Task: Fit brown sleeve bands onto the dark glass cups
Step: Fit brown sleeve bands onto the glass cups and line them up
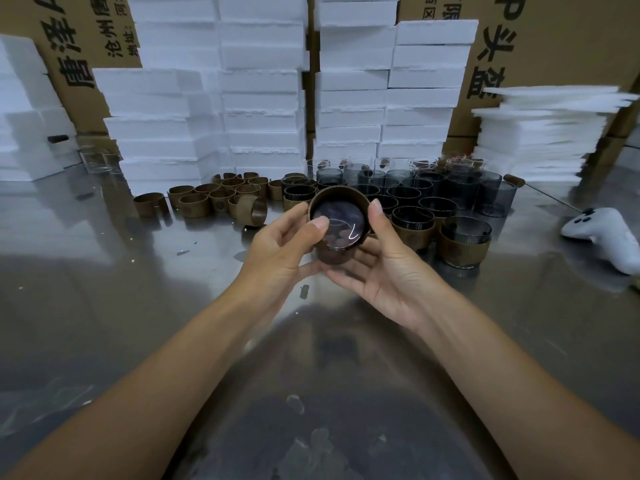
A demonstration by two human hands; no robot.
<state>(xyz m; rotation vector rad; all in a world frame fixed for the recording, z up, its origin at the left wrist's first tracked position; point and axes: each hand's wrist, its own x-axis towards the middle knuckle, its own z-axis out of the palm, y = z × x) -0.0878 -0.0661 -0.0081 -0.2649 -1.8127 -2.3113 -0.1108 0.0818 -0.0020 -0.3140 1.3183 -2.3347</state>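
Note:
I hold one dark glass cup (pixel 337 226) above the steel table (pixel 138 289), its base turned toward me. A brown sleeve band (pixel 341 195) sits around its far end. My left hand (pixel 280 251) grips the cup from the left, thumb pressed on the glass base. My right hand (pixel 381 258) cradles it from the right and below, thumb up against the band's edge. Loose brown bands (pixel 221 199) lie behind to the left. Bare dark cups (pixel 433 188) stand behind to the right, and sleeved cups (pixel 464 244) stand nearer.
Stacks of white foam trays (pixel 263 98) and cardboard cartons (pixel 554 39) wall off the back of the table. More foam sheets (pixel 540 133) are piled at the right. A white controller (pixel 602 233) lies at the right edge. Clear glasses (pixel 100 161) stand far left.

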